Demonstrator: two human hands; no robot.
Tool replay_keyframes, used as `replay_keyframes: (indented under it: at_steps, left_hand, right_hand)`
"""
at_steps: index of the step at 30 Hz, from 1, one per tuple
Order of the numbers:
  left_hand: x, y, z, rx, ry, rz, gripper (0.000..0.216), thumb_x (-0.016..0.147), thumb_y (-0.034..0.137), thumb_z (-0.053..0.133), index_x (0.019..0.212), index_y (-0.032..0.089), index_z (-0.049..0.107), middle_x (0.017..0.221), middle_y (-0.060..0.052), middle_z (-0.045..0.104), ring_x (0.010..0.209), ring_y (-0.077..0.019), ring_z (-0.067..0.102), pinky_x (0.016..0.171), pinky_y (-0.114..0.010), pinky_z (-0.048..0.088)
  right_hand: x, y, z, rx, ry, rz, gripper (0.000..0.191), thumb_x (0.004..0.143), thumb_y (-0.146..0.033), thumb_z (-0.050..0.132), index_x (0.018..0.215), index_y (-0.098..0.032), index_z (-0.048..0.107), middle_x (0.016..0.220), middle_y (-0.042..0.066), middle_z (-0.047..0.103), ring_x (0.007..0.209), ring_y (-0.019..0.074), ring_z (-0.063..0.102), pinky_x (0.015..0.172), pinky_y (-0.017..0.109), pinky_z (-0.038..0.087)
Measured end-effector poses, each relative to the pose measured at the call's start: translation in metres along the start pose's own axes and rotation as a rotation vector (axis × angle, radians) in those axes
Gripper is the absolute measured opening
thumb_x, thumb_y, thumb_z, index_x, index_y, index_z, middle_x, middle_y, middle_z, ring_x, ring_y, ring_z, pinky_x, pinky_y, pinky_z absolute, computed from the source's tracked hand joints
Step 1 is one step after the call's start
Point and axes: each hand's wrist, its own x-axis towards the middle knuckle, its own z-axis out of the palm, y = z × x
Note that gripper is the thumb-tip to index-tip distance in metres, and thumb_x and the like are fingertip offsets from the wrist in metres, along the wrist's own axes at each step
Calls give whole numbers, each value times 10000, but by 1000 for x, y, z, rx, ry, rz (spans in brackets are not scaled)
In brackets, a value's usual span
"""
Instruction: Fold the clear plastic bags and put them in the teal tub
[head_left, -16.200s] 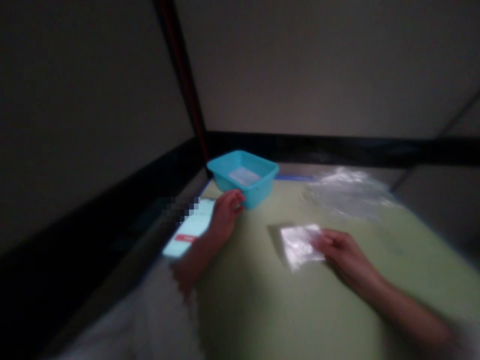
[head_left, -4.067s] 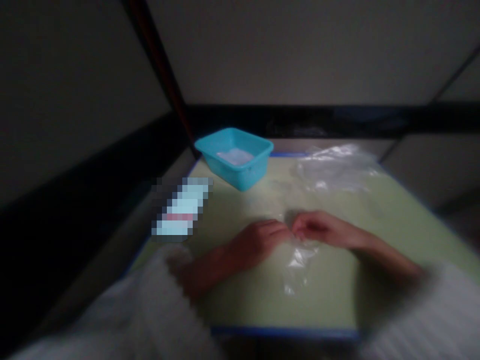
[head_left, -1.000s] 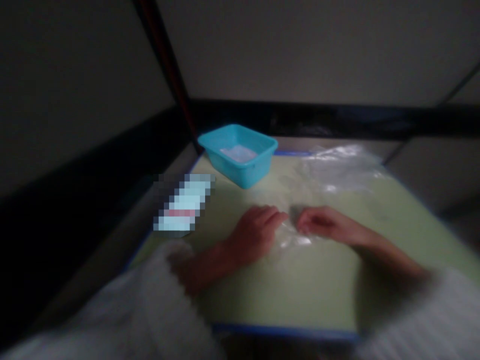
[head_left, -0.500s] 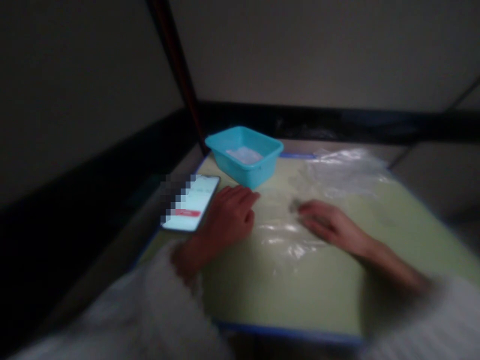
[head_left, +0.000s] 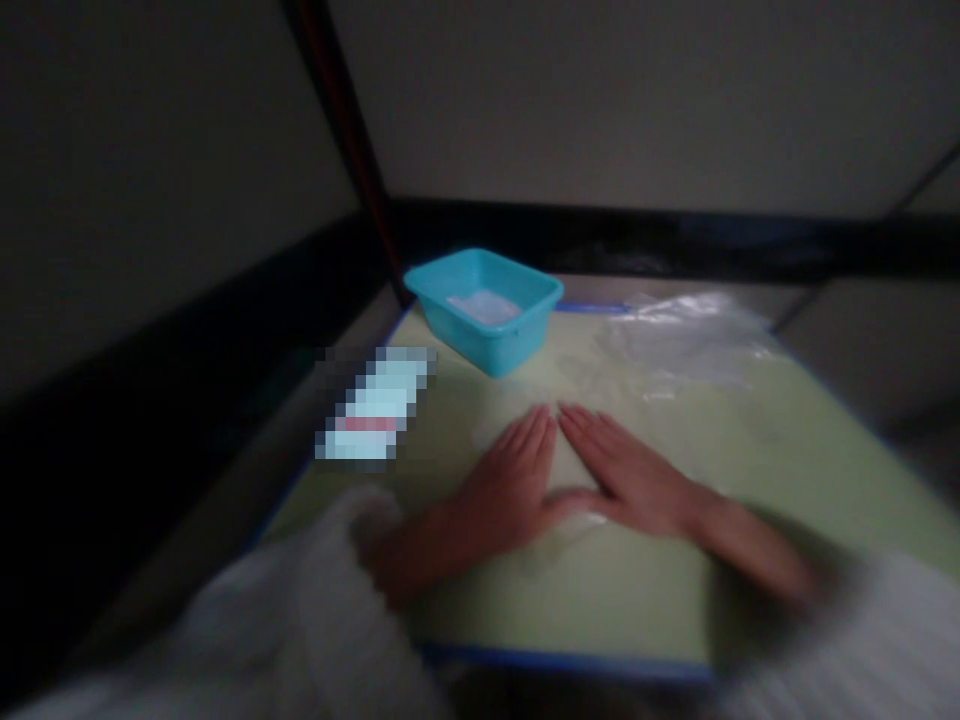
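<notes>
Two hands, one left hand and one right hand, mark the centre of one counter; at least one clear plastic sheet shows under them. Of two sleeves, one pale left sleeve is at 8 o'clock, one pale right sleeve at 4. One blue tub at 11 holds at least one whitish packet. One lit screen, 10 o'clock. One clear plastic heap, 1 o'clock, layers uncountable.

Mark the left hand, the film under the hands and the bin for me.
left hand [head_left: 508,492]: head view, back of the hand.
film [head_left: 597,519]: head view, shiny patch on its surface.
bin [head_left: 496,350]: head view, near corner of its outer wall.
</notes>
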Motion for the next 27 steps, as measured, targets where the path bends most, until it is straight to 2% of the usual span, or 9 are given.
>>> replay_keyframes:
  at_steps: [5,8,13,19,22,25,27]
  left_hand:
    - [-1,-8,1,8,-88,16,953,807,713,392,1376,-47,306,1473,-297,219,1404,-353,162,1129,-495,209]
    - [-1,-10,0,9,-125,8,1008,750,738,461,1393,-19,294,1485,-281,206,1409,-350,151,1131,-490,199]
    - [-1,-13,-1,-20,-132,19,1077,689,792,467,1412,17,277,1497,-268,188,1415,-346,135,1124,-498,193]
    - [-2,-14,-9,-53,-192,40,1189,601,838,502,1439,39,233,1512,-262,129,1418,-359,92,1129,-497,165]
    - [0,-12,-15,-60,-196,81,1209,592,846,496,1445,37,215,1517,-258,104,1420,-363,66,1129,-518,147]
    - [4,-9,-20,-69,-136,116,1142,648,827,467,1446,49,219,1520,-240,129,1423,-350,70,1134,-531,135]
    - [6,-8,-21,-72,-78,99,1024,733,769,444,1436,52,246,1514,-234,167,1424,-333,100,1136,-527,151]
  right_hand:
    - [-11,19,-19,40,-169,56,935,827,-686,421,1489,-90,136,1528,207,114,1410,315,92,1134,508,163]
    - [-22,36,-35,91,-248,58,934,799,-665,503,1497,-179,117,1543,145,119,1406,322,76,1133,510,158]
    - [-40,60,-51,95,-304,111,953,757,-649,578,1487,-293,80,1549,101,115,1393,370,79,1100,604,124]
    - [-50,73,-58,66,-346,200,1049,668,-649,669,1484,-319,99,1550,113,124,1381,412,107,1075,662,53]
    - [-47,66,-66,93,-301,171,1035,666,-647,673,1485,-308,139,1549,113,142,1384,400,129,1082,654,64]
    - [-36,49,-67,134,-142,111,884,799,-620,550,1492,-279,121,1548,108,147,1394,343,163,1105,595,144]
    - [-28,40,-59,104,-28,114,747,897,-575,411,1497,-250,107,1544,114,153,1402,307,156,1114,565,162]
